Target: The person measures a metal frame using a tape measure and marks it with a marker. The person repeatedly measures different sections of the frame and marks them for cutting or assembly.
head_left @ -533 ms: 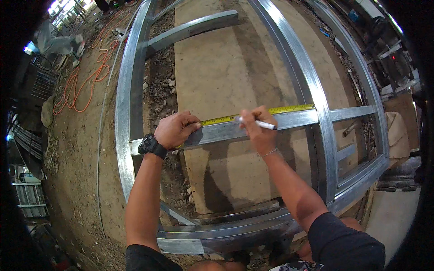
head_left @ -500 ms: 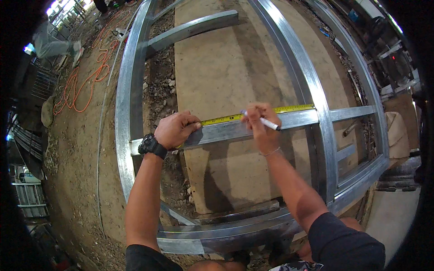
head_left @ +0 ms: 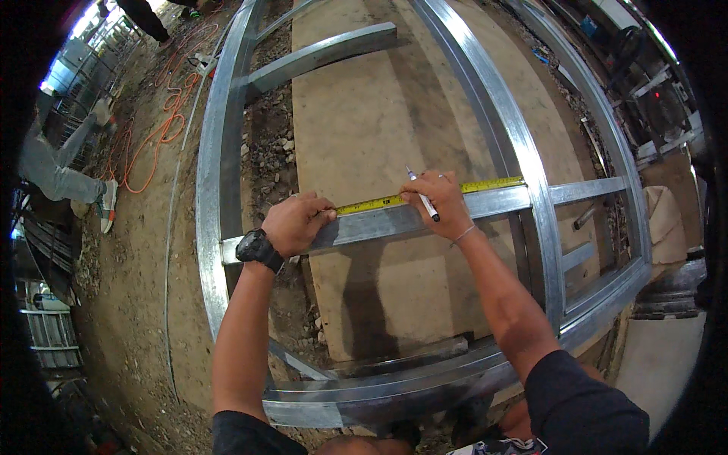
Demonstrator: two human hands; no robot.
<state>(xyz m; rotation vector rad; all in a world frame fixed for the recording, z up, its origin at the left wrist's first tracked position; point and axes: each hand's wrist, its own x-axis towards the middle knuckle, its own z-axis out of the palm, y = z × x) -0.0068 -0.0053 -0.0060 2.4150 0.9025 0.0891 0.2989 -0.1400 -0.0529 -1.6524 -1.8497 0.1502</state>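
A yellow tape measure (head_left: pixel 371 204) is stretched along the top of a galvanized metal crossbar (head_left: pixel 379 224), its far end reaching the long upright bar on the right. My left hand (head_left: pixel 294 221), with a black watch on the wrist, is closed on the tape near the crossbar's left part; whatever else lies in the palm is hidden. Between my right hand's (head_left: pixel 444 203) fingers is a white marker (head_left: pixel 430 207), its thin tip pointing up and away. That hand rests over the tape and crossbar, covering part of both.
The metal frame's left rail (head_left: pixel 210 178) and right upright (head_left: pixel 523 144) run away from me. A short stub bar (head_left: pixel 326 57) juts inward. Beneath lies a tan board (head_left: pixel 349 129). An orange cord (head_left: pixel 161 140) trails over dirt. At far left, a person's leg (head_left: pixel 72 182) shows.
My right hand has turned the marker from lying nearly sideways to standing more upright, its tip away from me. My left hand stays on the tape. A person's leg has come further in at left.
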